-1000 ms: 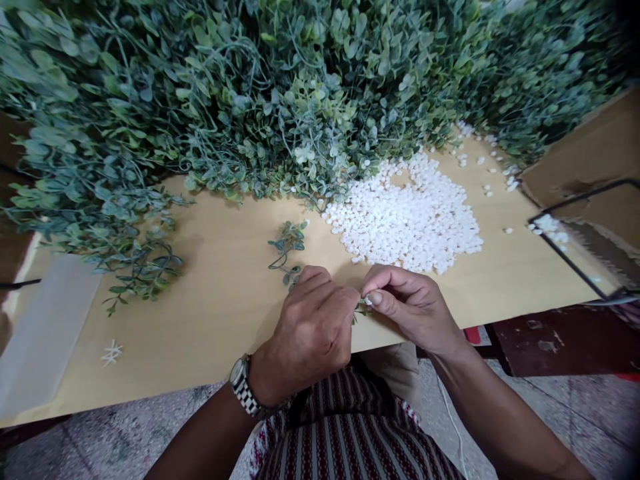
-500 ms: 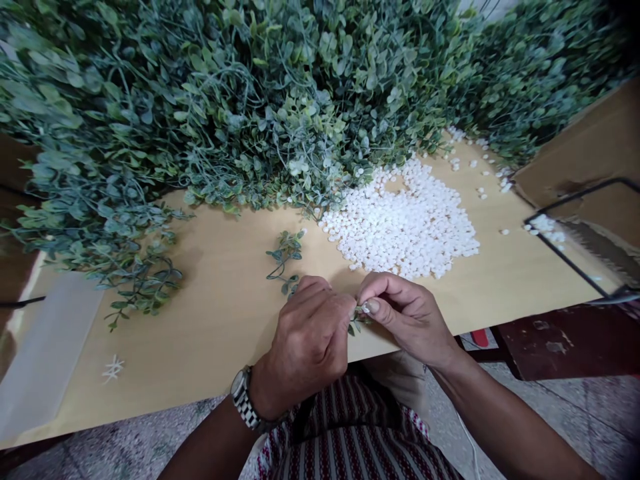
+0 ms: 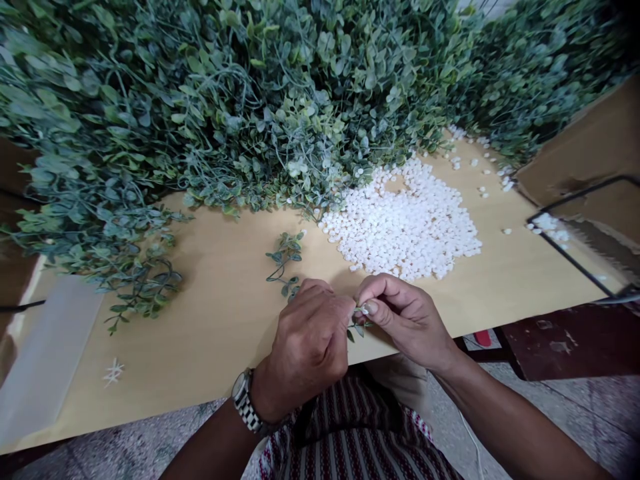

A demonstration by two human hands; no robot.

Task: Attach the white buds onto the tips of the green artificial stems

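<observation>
Clock read from the hands, 12 being away from the body. Left hand (image 3: pixel 310 333) curled, finger and thumb closed on a small green sprig (image 3: pixel 356 329); exact contact probably behind the knuckles, poorly seen. Right hand (image 3: pixel 410 320): thumb and forefinger clamped on a tiny white piece (image 3: pixel 366 309) at the sprig's stem. Pinching from both sides likely steadies so slight a pair; leaves hang below, out of the fingers' way. Held over the counter's near edge, close to the body, presumably for an easy view.

White pile (image 3: pixel 407 227) at 1 o'clock, just beyond the right hand, handy for picking. Loose sprig (image 3: pixel 284 267) at 11, near the left. Foliage heap (image 3: pixel 250 100) banks the far side, 10 to 1, perhaps pushed back to spare working room.

Counter (image 3: pixel 215 293) pale, smooth, woody tan. Thin white bits (image 3: pixel 113 373) between 8 and 9; translucent sheet (image 3: pixel 55 353) beyond them. Torn cardboard (image 3: pixel 595 147) at 2, black wire frame (image 3: pixel 575 257) against it. Speckled floor (image 3: pixel 150 440) below, at 8.
</observation>
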